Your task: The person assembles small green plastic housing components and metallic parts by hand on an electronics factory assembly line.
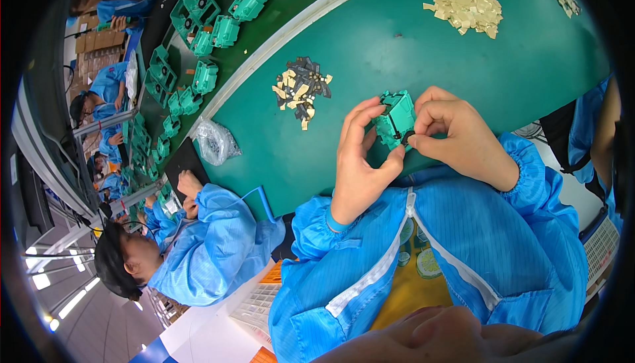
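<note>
Close in front of me, a small green plastic housing (398, 110) is held tilted above the green tabletop. My left hand (357, 164) grips it from the left, fingers along its far side and thumb at its near edge. With thumb and forefinger, my right hand (463, 133) pinches a small black piece (407, 138) against the housing's near right corner. A thin black strip runs along the housing's face; I cannot tell whether it joins the pinched piece. Beyond my left hand lies a mixed pile of black and cream small pieces (303, 90).
A heap of cream-coloured flat pieces (466, 4) lies at the far right of the table (357, 39). A clear plastic bag (217, 142) sits at the left edge. Past a pale rail (274, 35), several green housings (249, 2) stand on a line. A co-worker (205, 244) sits at my left.
</note>
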`<state>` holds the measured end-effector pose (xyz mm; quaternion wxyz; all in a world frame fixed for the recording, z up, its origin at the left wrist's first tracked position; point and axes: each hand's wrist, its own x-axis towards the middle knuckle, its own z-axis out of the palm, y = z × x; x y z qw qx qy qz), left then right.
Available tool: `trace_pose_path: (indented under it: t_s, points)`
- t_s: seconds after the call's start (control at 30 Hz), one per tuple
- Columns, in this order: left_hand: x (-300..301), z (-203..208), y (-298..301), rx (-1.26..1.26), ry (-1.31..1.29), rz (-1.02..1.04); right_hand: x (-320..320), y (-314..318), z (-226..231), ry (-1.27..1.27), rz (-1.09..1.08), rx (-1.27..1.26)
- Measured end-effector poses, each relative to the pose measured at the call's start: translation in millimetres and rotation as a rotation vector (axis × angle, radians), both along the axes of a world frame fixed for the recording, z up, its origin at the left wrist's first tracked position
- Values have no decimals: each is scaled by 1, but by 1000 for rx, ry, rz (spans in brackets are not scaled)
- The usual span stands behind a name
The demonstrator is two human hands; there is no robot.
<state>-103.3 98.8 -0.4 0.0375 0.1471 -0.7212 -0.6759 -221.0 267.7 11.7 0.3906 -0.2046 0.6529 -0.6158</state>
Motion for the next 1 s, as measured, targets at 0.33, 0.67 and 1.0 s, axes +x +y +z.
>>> trace_pose_path:
  t_s: [0.33,0.67,1.0]
  points:
    - [0,0,0,-6,8,15,4,-3,-2,49,-16,-6]
    - [0,-1,1,3,16,36,3,-4,0,13,-26,13]
    - [1,0,3,-6,4,48,4,-4,-2,20,-17,2]
